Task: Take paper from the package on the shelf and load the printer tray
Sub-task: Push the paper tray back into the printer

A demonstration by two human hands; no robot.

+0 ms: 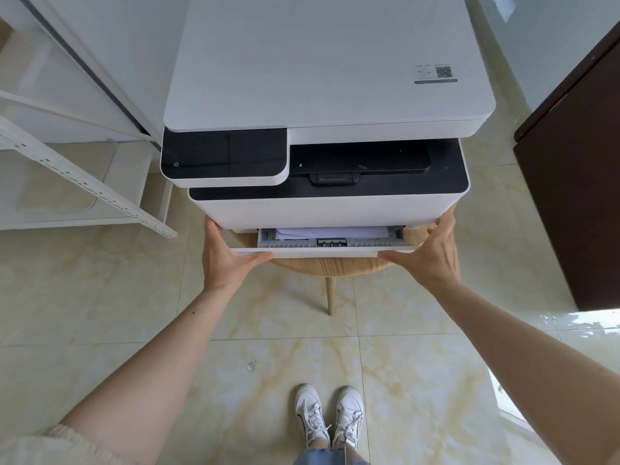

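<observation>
White printer tray [322, 252] partly out, paper [330, 232] inside; left hand [228, 255] and right hand [431, 251] grip clamps its front corners; open floor [134, 297] either side.

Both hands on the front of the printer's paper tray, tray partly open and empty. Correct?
Not empty. The head view shows white paper lying in the partly open paper tray. The rest holds: left hand and right hand both grip the tray's front.

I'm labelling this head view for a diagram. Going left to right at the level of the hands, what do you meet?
White shelf frame → left hand → printer tray holding paper → right hand → dark brown cabinet.
</observation>
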